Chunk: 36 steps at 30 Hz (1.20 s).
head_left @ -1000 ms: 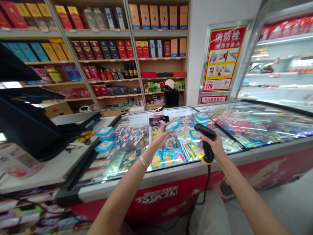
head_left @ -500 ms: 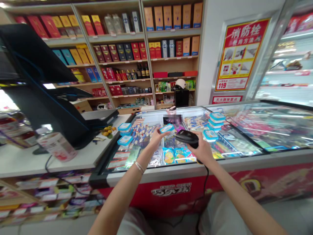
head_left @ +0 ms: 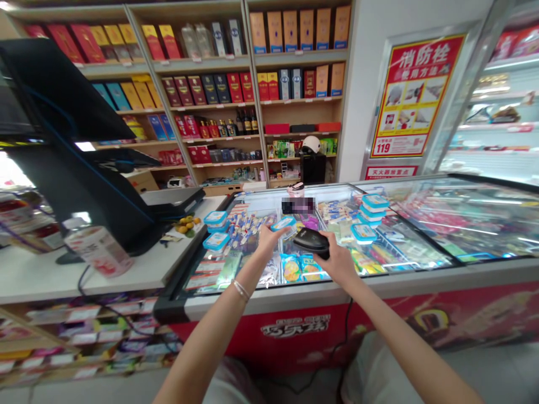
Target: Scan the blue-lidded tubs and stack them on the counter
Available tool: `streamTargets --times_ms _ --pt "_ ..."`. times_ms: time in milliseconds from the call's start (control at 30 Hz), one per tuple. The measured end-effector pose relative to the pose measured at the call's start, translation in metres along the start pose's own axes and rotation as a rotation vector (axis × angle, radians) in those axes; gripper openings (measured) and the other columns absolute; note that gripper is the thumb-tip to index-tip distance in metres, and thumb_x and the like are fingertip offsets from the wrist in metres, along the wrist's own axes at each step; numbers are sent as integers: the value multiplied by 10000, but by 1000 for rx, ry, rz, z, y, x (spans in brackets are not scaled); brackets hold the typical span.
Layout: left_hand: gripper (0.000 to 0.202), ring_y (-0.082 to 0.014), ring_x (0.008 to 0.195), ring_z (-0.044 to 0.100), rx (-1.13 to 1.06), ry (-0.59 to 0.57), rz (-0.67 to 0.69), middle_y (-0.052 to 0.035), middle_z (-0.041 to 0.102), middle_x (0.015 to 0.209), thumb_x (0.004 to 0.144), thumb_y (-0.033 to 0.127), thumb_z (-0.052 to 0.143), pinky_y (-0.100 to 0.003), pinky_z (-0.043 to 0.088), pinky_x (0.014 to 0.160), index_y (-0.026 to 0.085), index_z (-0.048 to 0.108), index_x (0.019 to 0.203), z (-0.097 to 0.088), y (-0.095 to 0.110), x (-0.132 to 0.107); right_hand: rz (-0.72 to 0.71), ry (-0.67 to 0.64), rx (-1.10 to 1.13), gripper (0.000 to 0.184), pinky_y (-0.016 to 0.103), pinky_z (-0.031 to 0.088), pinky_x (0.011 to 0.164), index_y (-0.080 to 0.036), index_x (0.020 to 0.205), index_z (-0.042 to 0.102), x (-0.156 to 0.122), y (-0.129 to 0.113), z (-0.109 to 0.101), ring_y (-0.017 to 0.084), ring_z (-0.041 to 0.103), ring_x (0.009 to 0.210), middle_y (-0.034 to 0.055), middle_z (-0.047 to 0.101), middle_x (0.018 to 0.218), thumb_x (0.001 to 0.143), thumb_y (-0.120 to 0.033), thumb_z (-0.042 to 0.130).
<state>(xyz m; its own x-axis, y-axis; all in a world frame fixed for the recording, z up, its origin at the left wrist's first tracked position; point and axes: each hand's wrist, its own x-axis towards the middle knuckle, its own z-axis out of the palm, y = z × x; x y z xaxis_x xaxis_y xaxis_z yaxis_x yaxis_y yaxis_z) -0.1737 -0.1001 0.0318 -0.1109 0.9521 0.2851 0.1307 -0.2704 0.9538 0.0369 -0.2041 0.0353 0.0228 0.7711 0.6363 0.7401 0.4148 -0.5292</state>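
My left hand [head_left: 269, 239] grips a small clear tub with a blue lid [head_left: 283, 223] above the glass top of a chest freezer [head_left: 236, 307]. In my right hand [head_left: 338, 259] is a black handheld barcode scanner [head_left: 310, 241], its head pointing left toward the tub. The two are close together but look apart. More blue-lidded tubs stand on the glass: a small stack [head_left: 215, 220] and a single tub [head_left: 216, 241] on the left, a taller stack [head_left: 374, 207] with another tub [head_left: 364, 233] on the right.
A counter [head_left: 138, 280] on the left carries a dark screen on a stand [head_left: 84, 151], a pink-white bottle [head_left: 99, 248] and small yellow fruit [head_left: 186, 225]. The scanner's cable [head_left: 347, 331] hangs down the freezer front. Shelves of boxes [head_left: 196, 90] line the back wall.
My right hand has moved the scanner left, closer to the tub. My left hand and the tub have shifted slightly left and down.
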Motion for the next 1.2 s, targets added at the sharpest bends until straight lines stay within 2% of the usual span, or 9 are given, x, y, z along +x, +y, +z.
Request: streamTargets --times_ms 100,267,367,433,500,667,867,1067,1200 --pt "706 -286 893 657 164 108 -19 -90 662 915 514 462 866 -440 509 811 173 537 1068 -19 -8 -11 112 66 223 463 345 523 600 -244 1125 506 3 5 3 290 712 727 71 719 877 723 -355 708" --pt "756 -288 987 647 350 91 40 -89 648 1011 500 431 858 -436 509 876 160 492 1103 -84 -30 -29 418 80 912 544 297 492 422 -257 995 434 15 24 17 171 592 419 -13 685 731 641 -423 813" --pt "759 -314 1057 617 457 148 14 -103 627 1059 509 451 835 -455 491 911 161 482 1115 -116 -40 -31 527 77 1102 561 267 465 377 -244 918 438 22 33 27 152 577 402 -23 683 699 585 -429 850" --pt "759 -326 1100 595 498 176 5 -105 613 1088 513 462 823 -462 481 928 167 477 1121 -127 -45 -29 573 71 1148 551 254 457 365 -229 886 471 25 34 32 145 577 402 -29 669 665 555 -431 862" --pt "758 -330 1114 585 521 191 22 -101 606 1100 513 478 818 -468 470 943 174 478 1119 -129 -48 -26 606 67 1169 535 248 454 356 -215 864 504 26 34 37 139 572 397 -34 655 640 535 -426 868" --pt "708 -335 1079 594 609 183 109 -97 622 1075 559 476 803 -471 458 944 191 500 1132 -121 -52 -12 654 53 1190 479 234 454 352 -199 823 544 27 32 45 126 561 393 -36 633 605 533 -399 869" --pt "667 -409 1228 470 873 200 56 -157 637 1110 613 517 772 -509 379 995 181 553 1146 -116 -46 6 711 40 1187 436 217 434 353 -169 775 596 25 34 43 115 553 407 -6 635 609 550 -436 855" --pt "649 -437 1256 435 859 200 44 -168 632 1162 625 477 784 -569 345 1004 203 559 1169 -111 -44 12 724 52 1215 409 209 433 357 -161 768 609 23 38 48 113 557 423 -8 624 609 565 -414 858" --pt "709 -402 1278 433 893 215 156 -192 566 1280 629 391 808 -541 288 1092 175 521 1240 -101 -42 12 717 66 1226 391 211 441 362 -166 784 603 25 40 44 114 564 426 -10 633 627 584 -390 853"
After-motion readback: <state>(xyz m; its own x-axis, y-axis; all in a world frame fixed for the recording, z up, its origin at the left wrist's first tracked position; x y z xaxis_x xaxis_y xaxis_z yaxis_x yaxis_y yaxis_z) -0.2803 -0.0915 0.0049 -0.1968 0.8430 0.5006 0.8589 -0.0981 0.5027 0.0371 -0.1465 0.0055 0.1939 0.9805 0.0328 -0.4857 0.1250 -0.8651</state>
